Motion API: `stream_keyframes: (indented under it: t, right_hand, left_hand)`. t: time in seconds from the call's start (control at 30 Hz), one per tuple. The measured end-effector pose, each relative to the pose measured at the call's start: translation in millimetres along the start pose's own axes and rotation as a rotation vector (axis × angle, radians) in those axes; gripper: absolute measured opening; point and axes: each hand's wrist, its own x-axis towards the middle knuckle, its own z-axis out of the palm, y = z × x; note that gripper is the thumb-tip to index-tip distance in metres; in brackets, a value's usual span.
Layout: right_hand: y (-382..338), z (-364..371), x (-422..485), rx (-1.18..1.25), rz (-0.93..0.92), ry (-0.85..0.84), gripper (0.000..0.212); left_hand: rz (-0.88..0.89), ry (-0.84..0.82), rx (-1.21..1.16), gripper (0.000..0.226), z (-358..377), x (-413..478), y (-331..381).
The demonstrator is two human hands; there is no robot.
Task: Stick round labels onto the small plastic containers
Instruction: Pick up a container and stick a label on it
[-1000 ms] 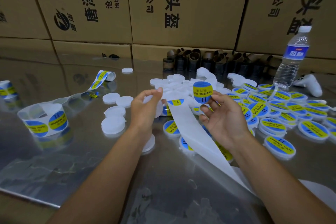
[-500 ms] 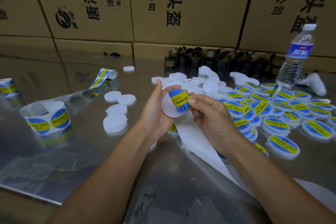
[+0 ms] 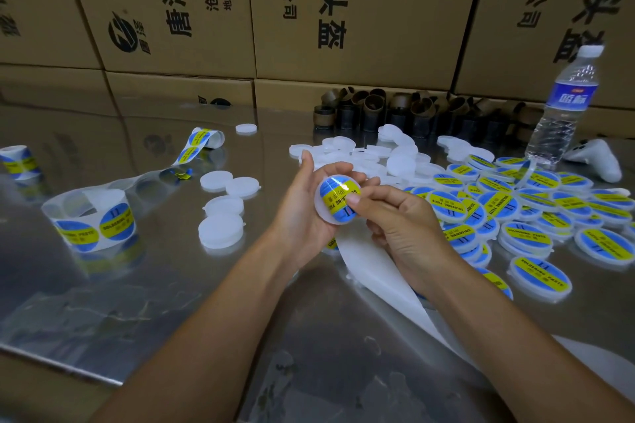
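Milky white, that's the container (image 3: 326, 216) you hold, and its label (image 3: 338, 197) is blue with a yellow band and black lettering. The finished pile (image 3: 539, 280) on your right repeats that blue and yellow inside white rims. The bare containers (image 3: 220, 229) are plain frosted white. Your roll of labels (image 3: 94, 227) shows the same blue and yellow on white backing. The table (image 3: 171, 302) gleams silver; the boxes (image 3: 378, 10) are brown with black print.

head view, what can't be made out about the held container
Head view:
- container back and underside, hidden by the left hand.
- Label lower edge, covered by a fingertip of the right hand; small print lost to glare.
- Whether the right hand's curled fingers hold the backing strip: hidden under the hand.
- Strip's far end: behind the right forearm, cut by the frame edge.
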Motion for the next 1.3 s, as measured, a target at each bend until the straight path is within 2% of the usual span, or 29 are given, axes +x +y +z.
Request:
stream_keyframes:
  t: [0.23, 0.53, 0.77, 1.13, 1.3]
  right_hand:
    - [3.3, 0.1, 3.1, -0.011, 0.033, 0.105, 0.015]
    - [5.9, 0.7, 5.5, -0.011, 0.067, 0.129, 0.008]
    - [9.8, -1.4, 7.6, 0.018, 0.089, 0.137, 0.006]
    - [11.4, -2.3, 9.0, 0.020, 0.082, 0.143, 0.007]
    - [12.1, -0.8, 8.4, -0.038, 0.009, 0.178, 0.009]
  left_hand:
    - [-0.003, 0.013, -0.005, 0.057, 0.9, -1.0, 0.5]
    - [-0.009, 0.021, 0.063, 0.053, 3.9, -1.8, -0.8]
    - [0.071, -0.037, 0.154, 0.022, -1.2, -2.5, -5.3]
    - [0.101, -0.067, 0.163, 0.023, -5.9, -0.9, -8.6]
    - [0.104, -0.061, 0.150, 0.017, -6.6, -0.5, -9.6]
